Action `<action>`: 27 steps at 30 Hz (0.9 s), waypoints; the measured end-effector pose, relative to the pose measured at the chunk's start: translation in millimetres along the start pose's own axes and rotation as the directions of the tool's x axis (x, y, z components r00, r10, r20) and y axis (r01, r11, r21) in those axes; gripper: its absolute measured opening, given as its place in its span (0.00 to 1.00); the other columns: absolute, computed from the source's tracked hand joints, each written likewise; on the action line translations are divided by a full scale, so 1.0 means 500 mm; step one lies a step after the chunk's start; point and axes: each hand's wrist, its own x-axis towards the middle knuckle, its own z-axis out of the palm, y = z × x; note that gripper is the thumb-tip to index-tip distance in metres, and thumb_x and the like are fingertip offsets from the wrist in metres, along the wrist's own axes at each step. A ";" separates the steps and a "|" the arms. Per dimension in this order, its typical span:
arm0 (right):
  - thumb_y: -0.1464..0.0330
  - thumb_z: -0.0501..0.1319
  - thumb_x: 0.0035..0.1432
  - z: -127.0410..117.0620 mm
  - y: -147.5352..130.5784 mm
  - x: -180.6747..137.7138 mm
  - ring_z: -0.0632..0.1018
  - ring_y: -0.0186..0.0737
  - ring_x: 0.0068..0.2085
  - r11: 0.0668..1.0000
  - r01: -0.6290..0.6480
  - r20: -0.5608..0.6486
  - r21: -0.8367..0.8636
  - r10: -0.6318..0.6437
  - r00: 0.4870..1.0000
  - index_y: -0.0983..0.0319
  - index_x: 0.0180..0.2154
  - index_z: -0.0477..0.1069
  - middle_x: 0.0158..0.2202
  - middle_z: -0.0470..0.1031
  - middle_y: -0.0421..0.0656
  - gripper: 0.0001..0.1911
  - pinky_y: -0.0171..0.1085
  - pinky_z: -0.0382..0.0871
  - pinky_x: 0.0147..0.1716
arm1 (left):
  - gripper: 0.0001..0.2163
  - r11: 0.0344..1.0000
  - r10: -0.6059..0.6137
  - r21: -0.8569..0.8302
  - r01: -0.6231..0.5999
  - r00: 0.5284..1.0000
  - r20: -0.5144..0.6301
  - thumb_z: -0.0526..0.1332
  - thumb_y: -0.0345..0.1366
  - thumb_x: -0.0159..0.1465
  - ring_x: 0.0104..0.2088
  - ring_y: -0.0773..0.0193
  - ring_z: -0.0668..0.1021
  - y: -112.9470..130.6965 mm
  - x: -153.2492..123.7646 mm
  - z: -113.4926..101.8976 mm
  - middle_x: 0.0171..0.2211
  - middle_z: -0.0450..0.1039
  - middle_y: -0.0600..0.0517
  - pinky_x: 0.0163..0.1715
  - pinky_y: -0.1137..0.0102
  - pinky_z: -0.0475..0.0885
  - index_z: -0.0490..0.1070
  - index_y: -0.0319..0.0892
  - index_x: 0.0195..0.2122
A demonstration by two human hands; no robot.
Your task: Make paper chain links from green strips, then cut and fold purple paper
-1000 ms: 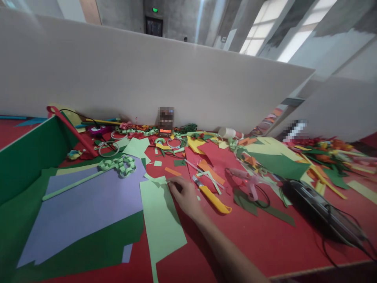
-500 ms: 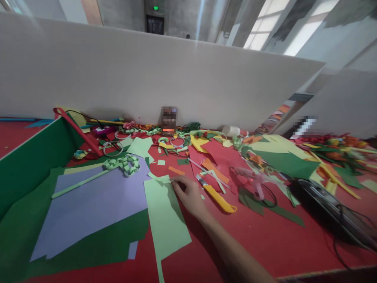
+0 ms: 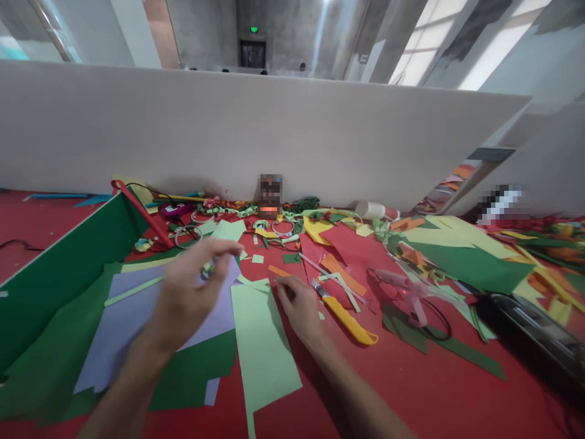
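My right hand [image 3: 299, 308] rests on the red table, fingertips pinching the top right corner of a light green paper sheet [image 3: 262, 341]. A yellow utility knife [image 3: 347, 314] lies just right of that hand. My left hand [image 3: 189, 292] is raised above a lilac paper sheet [image 3: 137, 317], fingers loosely curled and slightly apart, holding nothing I can see. It hovers in front of a light green paper chain [image 3: 208, 265], partly hiding it.
A pink glue gun [image 3: 406, 289] with a black cord lies right of the knife. Dark green card [image 3: 59, 274] stands at the left. Paper scraps, rings and a white cup [image 3: 370, 210] crowd the back by the grey partition [image 3: 274, 134]. A black device [image 3: 534, 332] sits far right.
My left hand has come into view from the lower left and risen over the lilac sheet. The right hand stays on the green sheet's corner. The view has tilted and shifted slightly.
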 end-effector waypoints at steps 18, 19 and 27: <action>0.68 0.59 0.69 0.013 -0.013 -0.009 0.73 0.51 0.46 0.906 0.216 0.140 -0.363 -0.176 0.974 0.54 0.44 0.79 0.44 0.78 0.47 0.09 0.49 0.62 0.45 | 0.13 0.999 -0.033 -0.022 0.042 0.950 0.311 0.55 0.28 0.71 0.47 0.59 0.81 -0.141 -0.093 0.175 0.46 0.80 0.50 0.49 0.64 0.78 0.77 0.48 0.49; 0.69 0.58 0.69 0.013 -0.010 -0.009 0.72 0.51 0.46 0.909 0.207 0.136 -0.362 -0.168 0.976 0.55 0.44 0.78 0.44 0.77 0.48 0.10 0.48 0.61 0.44 | 0.13 0.997 -0.048 -0.038 0.062 0.957 0.287 0.55 0.28 0.71 0.47 0.59 0.81 -0.140 -0.092 0.176 0.45 0.80 0.50 0.49 0.64 0.78 0.77 0.48 0.48; 0.68 0.60 0.68 -0.014 -0.010 0.001 0.76 0.48 0.44 0.982 0.113 0.082 -0.148 -0.101 0.991 0.56 0.39 0.78 0.40 0.80 0.45 0.07 0.45 0.67 0.45 | 0.08 0.967 -0.196 -0.123 0.223 0.960 0.197 0.61 0.38 0.70 0.39 0.59 0.82 -0.134 -0.090 0.176 0.40 0.83 0.50 0.42 0.67 0.77 0.79 0.46 0.43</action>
